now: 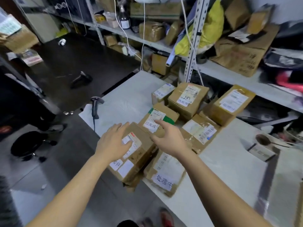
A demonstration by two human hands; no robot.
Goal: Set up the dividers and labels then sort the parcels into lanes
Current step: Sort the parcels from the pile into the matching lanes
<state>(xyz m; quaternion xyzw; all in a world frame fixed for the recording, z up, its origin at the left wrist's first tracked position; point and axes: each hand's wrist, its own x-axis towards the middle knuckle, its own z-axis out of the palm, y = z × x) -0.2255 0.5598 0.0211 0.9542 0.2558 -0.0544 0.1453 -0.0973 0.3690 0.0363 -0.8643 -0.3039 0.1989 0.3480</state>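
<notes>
Several brown cardboard parcels with white labels lie clustered on the white table (127, 102). The nearest parcel (139, 154) overhangs the table's front edge. My left hand (114, 141) rests flat on its top, fingers spread. My right hand (170, 138) hovers open over the seam between that parcel and a green-taped parcel (162, 117), index finger towards its label. Another parcel with a handwritten label (165, 174) lies below my right wrist. A dark divider strip (268, 174) runs across the table at right, with a small standing label card (260, 152) beside it.
A black barcode scanner (95, 107) lies at the table's left corner, its cable hanging down. Metal shelving (191, 51) packed with boxes and bags stands behind the table. A black desk (78, 59) sits to the left, a round stool (29, 143) on the floor.
</notes>
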